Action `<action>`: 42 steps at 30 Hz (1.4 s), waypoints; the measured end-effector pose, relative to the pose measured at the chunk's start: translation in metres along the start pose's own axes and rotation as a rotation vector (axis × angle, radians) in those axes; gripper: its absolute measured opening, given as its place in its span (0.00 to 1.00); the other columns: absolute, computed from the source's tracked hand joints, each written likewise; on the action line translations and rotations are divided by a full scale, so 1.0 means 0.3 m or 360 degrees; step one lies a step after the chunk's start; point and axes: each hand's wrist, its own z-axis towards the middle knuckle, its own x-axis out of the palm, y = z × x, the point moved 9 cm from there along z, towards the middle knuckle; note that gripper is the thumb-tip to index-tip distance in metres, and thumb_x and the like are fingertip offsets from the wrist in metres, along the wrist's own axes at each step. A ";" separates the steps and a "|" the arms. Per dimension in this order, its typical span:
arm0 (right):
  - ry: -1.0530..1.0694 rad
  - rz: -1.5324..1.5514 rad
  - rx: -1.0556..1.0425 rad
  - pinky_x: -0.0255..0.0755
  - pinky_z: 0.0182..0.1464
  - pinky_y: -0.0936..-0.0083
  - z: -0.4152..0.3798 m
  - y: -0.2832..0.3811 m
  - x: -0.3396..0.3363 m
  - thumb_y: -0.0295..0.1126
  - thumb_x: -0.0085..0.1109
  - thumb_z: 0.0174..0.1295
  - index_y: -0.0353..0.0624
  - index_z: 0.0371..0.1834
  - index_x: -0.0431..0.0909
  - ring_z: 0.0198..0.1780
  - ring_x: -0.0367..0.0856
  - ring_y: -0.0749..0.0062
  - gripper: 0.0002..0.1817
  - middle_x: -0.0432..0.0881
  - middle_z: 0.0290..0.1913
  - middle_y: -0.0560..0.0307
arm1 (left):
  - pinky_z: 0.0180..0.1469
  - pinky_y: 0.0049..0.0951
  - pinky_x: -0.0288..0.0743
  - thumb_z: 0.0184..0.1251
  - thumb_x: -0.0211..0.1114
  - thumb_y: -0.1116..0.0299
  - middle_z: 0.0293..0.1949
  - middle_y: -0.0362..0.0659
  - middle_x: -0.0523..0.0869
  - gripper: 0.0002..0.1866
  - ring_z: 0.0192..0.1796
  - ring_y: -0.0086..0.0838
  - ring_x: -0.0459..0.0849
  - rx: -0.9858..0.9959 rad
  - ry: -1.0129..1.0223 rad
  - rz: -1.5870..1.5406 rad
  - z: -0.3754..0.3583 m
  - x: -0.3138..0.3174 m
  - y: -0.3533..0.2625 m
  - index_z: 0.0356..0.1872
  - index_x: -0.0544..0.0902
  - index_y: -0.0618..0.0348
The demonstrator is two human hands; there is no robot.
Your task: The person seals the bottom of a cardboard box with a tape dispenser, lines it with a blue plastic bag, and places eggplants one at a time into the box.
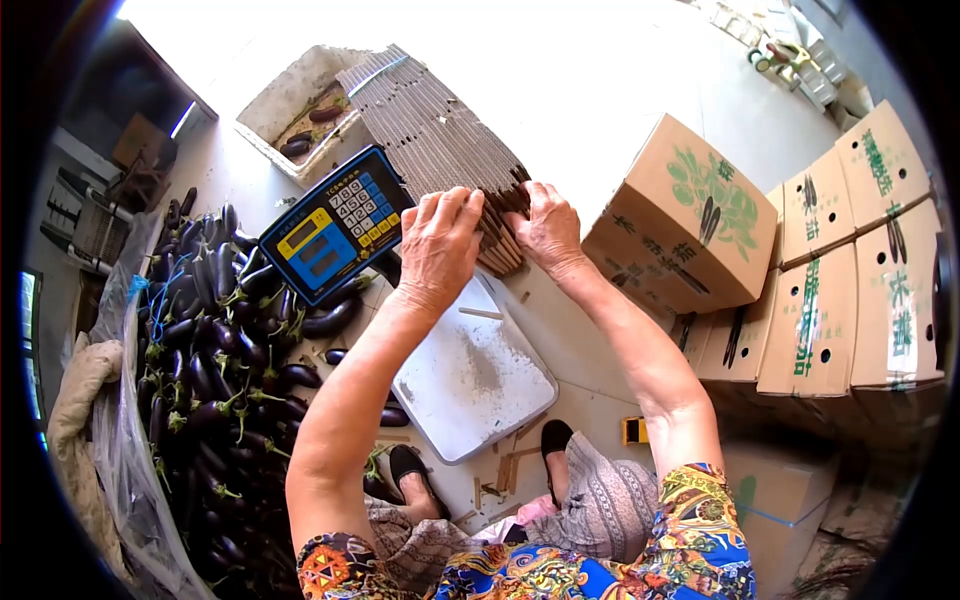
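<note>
Far left of frame: a heap of dark purple eggplants (215, 340) with green stems, piled on a clear plastic sheet (115, 450) that runs down the left edge to the lower left.

Upper left: an open white foam box (290, 100) on the floor, with a few eggplants inside.

Left of centre: a blue scale display panel (335, 225) with a yellow-framed screen and a keypad, tilted, just beside the heap. Below it, at centre, the white scale platform (470, 370), bare but dusty, lying on the pale floor (600, 90).

Centre top: a bundle of flattened corrugated cardboard sheets (430, 130), stacked edge-on and slanting from the upper middle down toward the hands; its lower end overhangs the scale platform.

Centre: left hand (440, 245), fingers curled over the lower end of the bundle, gripping its edge. Just to its right, right hand (548, 232), fingers pressed into the same end of the bundle, grasping it.

Lower centre: the person's black shoes (410, 470) on the floor, patterned trousers and bright floral sleeves along the bottom edge.

Right: assembled cardboard boxes (840, 270) printed with green characters and eggplant drawings, stacked side by side; one box (690, 215) leans tilted against them, near the right hand.
</note>
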 end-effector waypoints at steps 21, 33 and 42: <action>0.0132 0.0045 -0.0093 0.79 0.37 0.63 0.019 0.049 -0.152 0.30 0.68 0.50 0.43 0.50 0.82 0.31 0.85 0.52 0.21 0.85 0.28 0.46 | 0.58 0.36 0.66 0.52 0.71 0.72 0.54 0.38 0.79 0.26 0.57 0.34 0.75 -0.0007 -0.0243 -0.0084 -0.036 -0.005 0.030 0.57 0.81 0.53; 0.0808 -0.0538 0.0154 0.76 0.54 0.54 -0.282 0.094 -0.233 0.42 0.73 0.50 0.28 0.72 0.53 0.52 0.80 0.40 0.51 0.79 0.50 0.32 | 0.60 0.38 0.66 0.51 0.69 0.75 0.55 0.42 0.79 0.25 0.58 0.39 0.75 -0.0104 -0.0246 -0.0343 -0.034 -0.024 0.028 0.55 0.80 0.56; 0.0621 -0.0381 0.0208 0.78 0.45 0.54 -0.619 -0.030 -0.651 0.34 0.68 0.49 0.39 0.63 0.69 0.42 0.83 0.39 0.35 0.84 0.40 0.35 | 0.49 0.38 0.80 0.61 0.67 0.70 0.49 0.53 0.84 0.18 0.45 0.44 0.85 -0.0549 0.0209 -0.0930 -0.342 -0.012 0.095 0.52 0.81 0.63</action>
